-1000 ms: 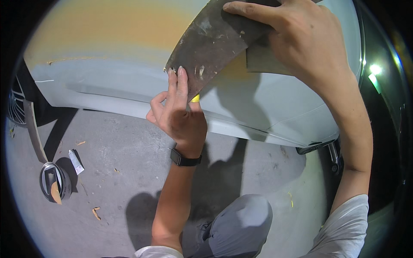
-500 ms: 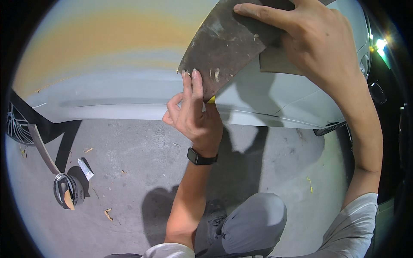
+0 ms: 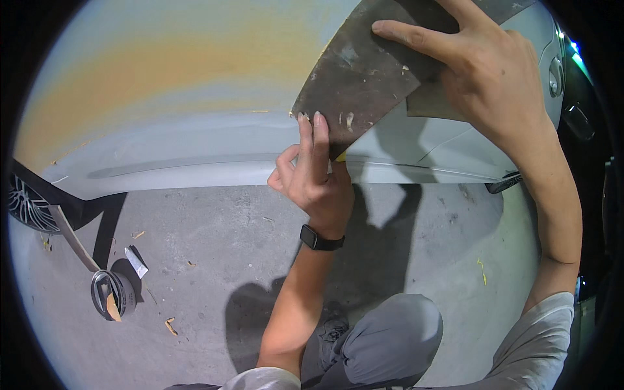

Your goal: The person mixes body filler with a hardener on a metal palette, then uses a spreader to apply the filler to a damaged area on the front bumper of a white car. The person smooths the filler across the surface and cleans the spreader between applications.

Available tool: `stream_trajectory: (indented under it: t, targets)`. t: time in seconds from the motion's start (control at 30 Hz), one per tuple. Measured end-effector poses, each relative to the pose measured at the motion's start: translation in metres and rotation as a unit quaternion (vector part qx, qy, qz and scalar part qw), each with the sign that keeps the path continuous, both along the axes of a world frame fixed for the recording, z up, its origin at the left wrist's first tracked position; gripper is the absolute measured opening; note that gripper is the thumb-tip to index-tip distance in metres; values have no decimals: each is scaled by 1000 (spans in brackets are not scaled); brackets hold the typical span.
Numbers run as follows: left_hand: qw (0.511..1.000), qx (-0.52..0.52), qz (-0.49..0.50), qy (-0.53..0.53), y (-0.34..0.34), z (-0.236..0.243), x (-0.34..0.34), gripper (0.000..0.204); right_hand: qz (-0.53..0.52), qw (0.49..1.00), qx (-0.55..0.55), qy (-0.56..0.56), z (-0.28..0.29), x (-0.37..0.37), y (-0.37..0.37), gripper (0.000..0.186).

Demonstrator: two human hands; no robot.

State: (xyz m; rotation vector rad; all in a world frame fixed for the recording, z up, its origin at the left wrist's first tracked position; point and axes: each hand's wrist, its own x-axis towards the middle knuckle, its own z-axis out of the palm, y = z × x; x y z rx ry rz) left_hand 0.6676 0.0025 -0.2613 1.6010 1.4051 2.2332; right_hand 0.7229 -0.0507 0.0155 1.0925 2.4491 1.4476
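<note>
A broad, dark brown flexible sheet (image 3: 364, 78), flecked with pale dried bits, lies against a light car body panel (image 3: 195, 140) covered in grey and tan patches. Tan residue lines the sheet's left edge. My left hand (image 3: 318, 179) pinches its lower corner, fingertips on the front and thumb mostly hidden. A bit of yellow (image 3: 341, 156) shows beside that thumb. Higher up and to the right, my right hand (image 3: 491, 71) grips the sheet, its index finger stretched across the surface. Part of that grip lies behind the sheet, out of sight.
On the concrete floor at left stand an open round can (image 3: 112, 296) with a tan-smeared piece inside and, beside it, a white tube (image 3: 136, 262). A wheel (image 3: 32, 205) is at far left. Tan scraps (image 3: 170, 326) litter the floor. My bent knee (image 3: 396, 338) is below.
The whole view has shifted, so everything sits slightly further right. Both hands keep their hold, and the sheet has moved with them a little to the right along the panel.
</note>
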Motion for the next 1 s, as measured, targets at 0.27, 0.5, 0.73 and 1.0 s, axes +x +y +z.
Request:
stream_trajectory:
  t: [0.27,0.5,0.73,1.0]
  targets:
    - [998,-12,-59,4,-9,8,11,65,-97,990,77,-70,1,18,-5,46]
    - [999,-9,37,-19,-15,31,-78,60,9,994,93,-54,16,-65,-13,48]
    - [984,-2,155,-88,21,27,-241,67,161,978,94,-88,17,-233,50,48]
    - [957,-29,265,-110,69,39,-390,58,166,970,71,-163,44,-420,106,19]
